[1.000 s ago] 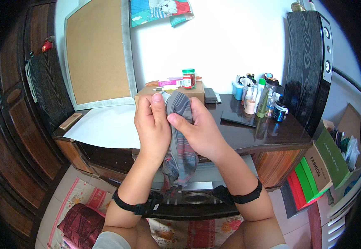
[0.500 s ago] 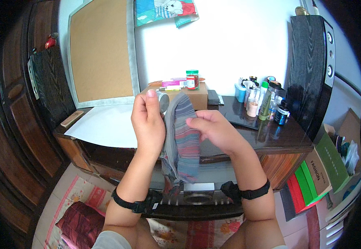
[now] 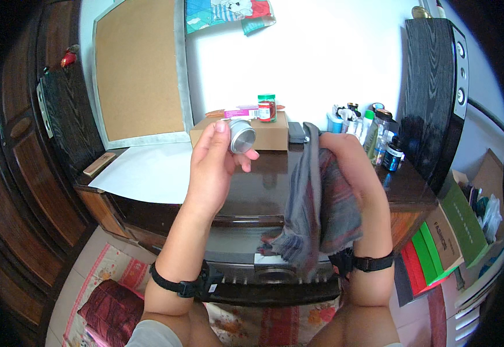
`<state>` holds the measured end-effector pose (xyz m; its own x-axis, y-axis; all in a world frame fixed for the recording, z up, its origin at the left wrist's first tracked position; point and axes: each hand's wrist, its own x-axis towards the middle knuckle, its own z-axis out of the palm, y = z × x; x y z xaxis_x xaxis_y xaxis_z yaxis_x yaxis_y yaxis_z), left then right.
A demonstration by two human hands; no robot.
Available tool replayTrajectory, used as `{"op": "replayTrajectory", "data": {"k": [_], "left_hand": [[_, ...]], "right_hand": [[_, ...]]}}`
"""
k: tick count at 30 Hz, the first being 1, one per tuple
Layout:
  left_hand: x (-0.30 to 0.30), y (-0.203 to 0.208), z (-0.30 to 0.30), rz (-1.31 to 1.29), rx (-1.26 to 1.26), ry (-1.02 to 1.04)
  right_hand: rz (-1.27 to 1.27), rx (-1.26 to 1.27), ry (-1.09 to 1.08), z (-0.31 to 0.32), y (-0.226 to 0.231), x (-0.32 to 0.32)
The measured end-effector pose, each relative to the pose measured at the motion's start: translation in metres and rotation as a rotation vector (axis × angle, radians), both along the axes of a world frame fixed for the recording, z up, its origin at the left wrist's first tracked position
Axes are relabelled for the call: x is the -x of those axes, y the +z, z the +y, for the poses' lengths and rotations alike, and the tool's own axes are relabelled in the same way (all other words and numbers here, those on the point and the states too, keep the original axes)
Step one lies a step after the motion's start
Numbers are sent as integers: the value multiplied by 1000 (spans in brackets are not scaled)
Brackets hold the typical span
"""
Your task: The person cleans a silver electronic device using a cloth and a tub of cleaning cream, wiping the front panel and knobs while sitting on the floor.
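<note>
My left hand (image 3: 210, 165) is closed around a small round silver metal tin (image 3: 243, 137), its thumb on the near edge and its fingertips showing below. The tin's flat round face is turned to the right. A grey scarf with red and blue stripes and a fringed end (image 3: 305, 211) hangs from my right hand (image 3: 353, 162), over the front of the dark desk. Part of the right hand's fingers is hidden by the cloth.
On the glossy dark desk (image 3: 249, 185) stand a cardboard box (image 3: 274, 137) with a green-lidded jar (image 3: 267, 109) on it, and several bottles (image 3: 392, 155) at the right. A white sheet (image 3: 148, 173) lies at the left. Tall black speakers (image 3: 428, 92) flank the desk.
My right hand has moved right and carried the scarf away from the left hand. The tin in my left hand, mostly hidden before, now shows fully.
</note>
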<state>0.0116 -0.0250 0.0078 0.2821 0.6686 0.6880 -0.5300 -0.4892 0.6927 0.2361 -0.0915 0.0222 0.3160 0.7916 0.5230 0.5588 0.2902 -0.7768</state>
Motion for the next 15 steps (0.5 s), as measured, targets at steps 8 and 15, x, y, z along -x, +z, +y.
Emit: {"op": "replayTrajectory", "data": {"k": [8, 15], "left_hand": [[-2, -4, 4, 29, -17, 16], [-10, -8, 1, 29, -181, -14]], "right_hand": [[467, 92, 332, -4, 0, 7], [777, -128, 584, -6, 2, 26]]}}
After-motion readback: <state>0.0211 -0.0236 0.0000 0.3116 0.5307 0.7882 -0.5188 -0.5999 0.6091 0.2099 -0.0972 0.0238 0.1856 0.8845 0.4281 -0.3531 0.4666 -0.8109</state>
